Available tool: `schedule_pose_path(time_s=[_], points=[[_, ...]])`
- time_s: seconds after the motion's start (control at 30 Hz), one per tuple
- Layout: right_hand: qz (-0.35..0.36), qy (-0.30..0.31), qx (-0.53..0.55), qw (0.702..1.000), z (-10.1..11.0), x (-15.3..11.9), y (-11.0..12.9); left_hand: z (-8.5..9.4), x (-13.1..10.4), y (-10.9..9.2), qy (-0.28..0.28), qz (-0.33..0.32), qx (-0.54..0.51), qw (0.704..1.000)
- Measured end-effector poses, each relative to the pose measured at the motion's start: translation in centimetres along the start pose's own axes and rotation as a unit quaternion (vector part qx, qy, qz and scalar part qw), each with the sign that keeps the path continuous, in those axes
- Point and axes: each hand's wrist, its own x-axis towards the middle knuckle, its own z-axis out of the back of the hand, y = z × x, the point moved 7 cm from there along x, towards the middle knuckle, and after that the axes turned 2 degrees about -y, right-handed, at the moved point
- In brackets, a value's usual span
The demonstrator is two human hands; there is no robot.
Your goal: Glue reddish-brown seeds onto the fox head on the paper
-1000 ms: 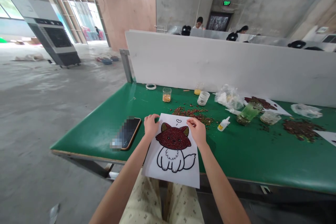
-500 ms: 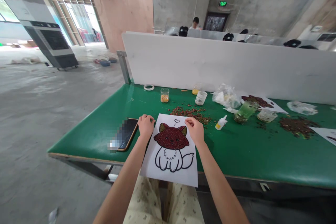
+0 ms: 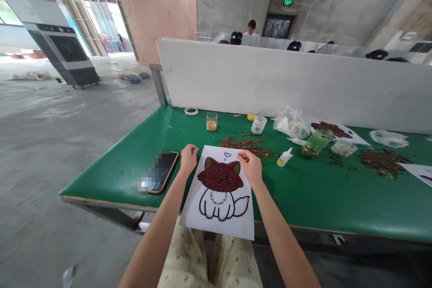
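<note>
A white paper sheet (image 3: pixel 194 210) lies in front of me, its lower end jutting past the table's edge. It bears an outlined fox; dark red grains cover the fox's head (image 3: pixel 221 177), olive grains fill its ears, and the body is bare line drawing. My right hand (image 3: pixel 250 166) pinches the sheet near its top right corner. Just off the sheet's upper left side, my left hand (image 3: pixel 188 158) is closed with fingertips together; whatever they hold, if anything, is too small to make out. A phone (image 3: pixel 164 172) lies left of that hand.
Loose red and brown grains (image 3: pixel 248 145) lie behind the sheet. A glue bottle (image 3: pixel 285 157), a glass of yellow kernels (image 3: pixel 211 122), a tipped clear cup (image 3: pixel 258 125), a plastic bag (image 3: pixel 290 122) and a green jar (image 3: pixel 317 143) stand farther back. A white partition (image 3: pixel 270 76) borders the table.
My left hand has drawn slightly left and up, away from the sheet's edge, its fingers now closer together. My right hand and the sheet have stayed put.
</note>
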Motion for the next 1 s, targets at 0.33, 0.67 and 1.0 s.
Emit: schedule_pose_path(time_s=[0.33,0.67,1.0], points=[[0.000,0.000,0.001,1.000,0.1,0.0,0.2,-0.9,-0.5,0.6,0.065,0.114,-0.326,0.936],[0.004,0.000,0.000,1.000,0.0,0.0,0.0,-0.3,-0.5,1.0,0.025,0.165,-0.437,0.884],[0.004,0.001,0.008,1.000,-0.2,0.1,-0.1,0.9,-1.0,0.3,-0.019,0.159,-0.422,0.892]])
